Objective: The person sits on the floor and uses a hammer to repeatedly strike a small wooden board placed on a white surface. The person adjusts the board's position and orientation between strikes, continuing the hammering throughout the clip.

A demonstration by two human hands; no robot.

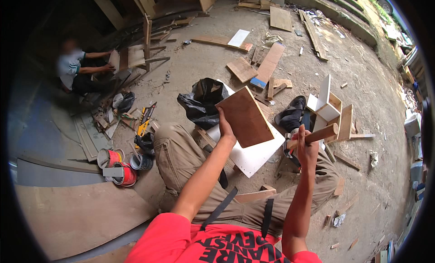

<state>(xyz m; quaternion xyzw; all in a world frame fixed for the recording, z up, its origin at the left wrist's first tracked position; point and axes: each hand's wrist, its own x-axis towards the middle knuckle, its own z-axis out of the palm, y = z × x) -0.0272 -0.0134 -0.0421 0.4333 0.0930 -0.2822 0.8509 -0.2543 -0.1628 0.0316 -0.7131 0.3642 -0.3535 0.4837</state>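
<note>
My left hand grips the left edge of a brown wooden board with a pale edge, tilted above my lap. Beneath it a white panel lies across the area between my legs. My right hand is closed around a hammer. Its thick wooden handle points up to the right, while the head end is partly hidden beside my fingers. Just beyond the board sits a black plastic bag. A small white and wooden box-like assembly stands right of my foot.
Paint cans stand to my left, near a yellow handsaw. A large curved plywood sheet lies at lower left. Wood offcuts litter the floor ahead. At far left another person sits handling wooden pieces.
</note>
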